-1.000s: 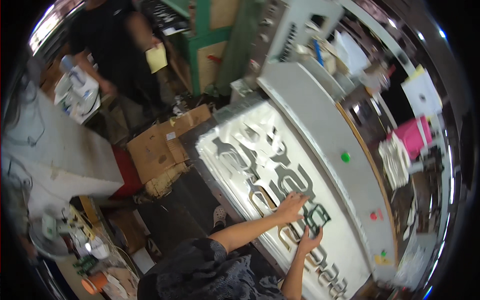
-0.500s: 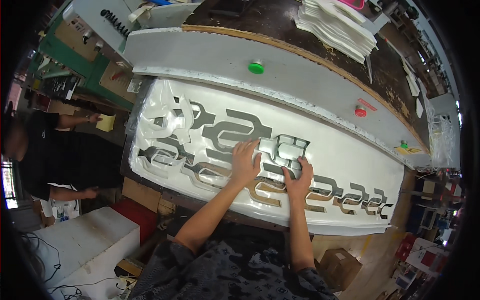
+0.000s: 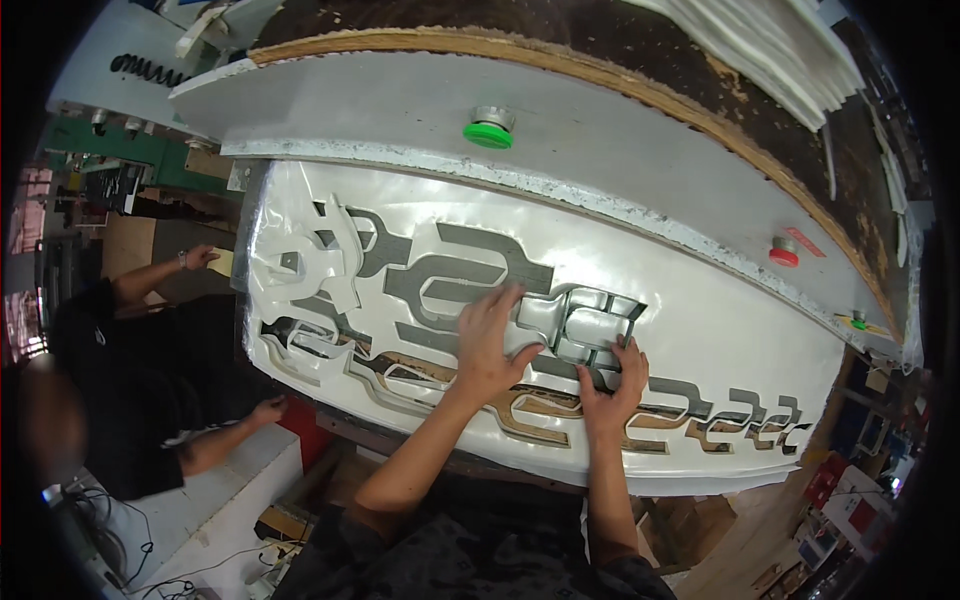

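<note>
A metal cutting die [image 3: 566, 322], a curved, fork-like outline with thin walls, lies on a glossy white sheet [image 3: 690, 290] near the middle of the bench. My right hand [image 3: 613, 388] has its thumb and fingers closed on the die's near right edge. At the die's narrow left end my left hand [image 3: 490, 342] rests with fingers stretched and thumb apart; its fingertips are slightly blurred. Dark cut-out openings [image 3: 465, 270] of a similar shape run through the sheet to the left and along its near side. Loose white offcut strips [image 3: 342, 250] lie at the left end.
Behind the sheet runs a grey machine beam [image 3: 380, 115] with a green button [image 3: 488, 130] and a red button [image 3: 784, 252]. Stacked white sheets [image 3: 765, 50] lie on its worn wooden top. At the left a co-worker in dark clothes [image 3: 140, 370] holds a yellowish piece [image 3: 222, 262].
The view has moved closer to the bench. My hands stay about the die; the left hand's thumb and fingers are wider apart. At left, the co-worker appears nearer.
</note>
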The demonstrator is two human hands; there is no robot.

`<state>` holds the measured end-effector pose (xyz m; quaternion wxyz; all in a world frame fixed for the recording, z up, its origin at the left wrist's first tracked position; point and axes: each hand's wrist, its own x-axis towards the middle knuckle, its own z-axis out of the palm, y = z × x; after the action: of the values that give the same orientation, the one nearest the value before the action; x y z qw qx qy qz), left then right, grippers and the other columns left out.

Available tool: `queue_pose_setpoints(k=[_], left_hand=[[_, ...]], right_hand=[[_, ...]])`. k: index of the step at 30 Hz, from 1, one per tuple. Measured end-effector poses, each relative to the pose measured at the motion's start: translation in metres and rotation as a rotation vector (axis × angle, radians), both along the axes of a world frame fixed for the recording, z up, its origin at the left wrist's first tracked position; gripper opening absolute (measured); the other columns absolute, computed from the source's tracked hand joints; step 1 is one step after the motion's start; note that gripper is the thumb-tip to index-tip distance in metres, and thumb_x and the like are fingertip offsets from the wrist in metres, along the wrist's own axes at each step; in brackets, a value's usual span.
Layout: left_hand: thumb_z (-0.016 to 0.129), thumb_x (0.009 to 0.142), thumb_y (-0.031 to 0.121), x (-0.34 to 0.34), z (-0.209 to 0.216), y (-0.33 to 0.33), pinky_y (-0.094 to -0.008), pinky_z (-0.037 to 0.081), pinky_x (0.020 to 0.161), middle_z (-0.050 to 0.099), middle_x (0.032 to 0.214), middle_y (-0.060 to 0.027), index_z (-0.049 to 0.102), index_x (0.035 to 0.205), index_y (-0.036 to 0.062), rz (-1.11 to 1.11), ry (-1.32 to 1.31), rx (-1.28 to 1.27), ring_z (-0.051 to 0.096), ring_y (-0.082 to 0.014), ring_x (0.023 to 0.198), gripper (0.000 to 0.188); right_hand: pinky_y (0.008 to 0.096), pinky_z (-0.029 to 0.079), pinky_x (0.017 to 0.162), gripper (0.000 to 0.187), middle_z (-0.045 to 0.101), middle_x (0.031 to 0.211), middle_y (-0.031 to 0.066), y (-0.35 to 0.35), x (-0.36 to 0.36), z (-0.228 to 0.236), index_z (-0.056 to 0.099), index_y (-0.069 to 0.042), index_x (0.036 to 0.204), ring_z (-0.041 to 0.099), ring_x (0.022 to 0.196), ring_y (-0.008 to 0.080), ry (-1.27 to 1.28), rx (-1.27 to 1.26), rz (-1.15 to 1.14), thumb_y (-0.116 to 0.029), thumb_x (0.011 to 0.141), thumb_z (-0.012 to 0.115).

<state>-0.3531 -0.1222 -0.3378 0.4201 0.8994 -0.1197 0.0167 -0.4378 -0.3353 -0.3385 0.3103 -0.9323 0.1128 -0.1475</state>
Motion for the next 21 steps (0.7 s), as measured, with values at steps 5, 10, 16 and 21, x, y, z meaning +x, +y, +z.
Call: queue_pose_setpoints(k=[5,10,16,21], left_hand=[[0.089,0.075,0.035,-0.001,-0.004,0.000,-0.0489,0.031,0.115,0.064,0.140,-0.0146,0.057,0.143,0.0015,-0.011,0.005,0.064,0.053,-0.0343,0.137,0.083],[0.089,0.074,0.034,0.001,-0.011,0.000,-0.0486,0.032,0.115,0.063,0.143,-0.0127,0.054,0.145,0.0004,-0.009,-0.034,0.017,0.054,-0.0337,0.135,0.086],[0.082,0.081,0.038,0.003,-0.004,0.002,-0.0541,0.033,0.113,0.062,0.143,-0.0172,0.050,0.149,-0.0006,-0.063,-0.034,0.060,0.054,-0.0364,0.134,0.084],[0.080,0.084,0.039,0.005,0.001,0.001,-0.0562,0.033,0.113,0.061,0.141,-0.0203,0.048,0.150,0.0005,-0.084,-0.010,0.073,0.053,-0.0382,0.135,0.083]], right_hand=[[0.0560,0.032,0.120,0.059,0.068,0.135,0.0163,-0.003,-0.003,-0.009,0.063,-0.006,0.125,0.053,0.140,0.0371,0.004,0.006,0.021,-0.015,0.072,0.088],[0.0556,0.032,0.120,0.062,0.068,0.136,0.0164,-0.004,-0.001,-0.007,0.063,-0.007,0.127,0.053,0.140,0.0368,0.015,-0.011,0.036,-0.013,0.071,0.087],[0.0545,0.032,0.120,0.060,0.069,0.134,0.0172,-0.002,-0.001,-0.007,0.064,-0.006,0.126,0.054,0.139,0.0363,0.006,0.000,0.020,-0.014,0.072,0.088],[0.0538,0.032,0.120,0.058,0.069,0.133,0.0172,-0.003,0.001,-0.004,0.064,-0.007,0.125,0.054,0.139,0.0358,0.005,0.019,0.008,-0.015,0.073,0.089]])
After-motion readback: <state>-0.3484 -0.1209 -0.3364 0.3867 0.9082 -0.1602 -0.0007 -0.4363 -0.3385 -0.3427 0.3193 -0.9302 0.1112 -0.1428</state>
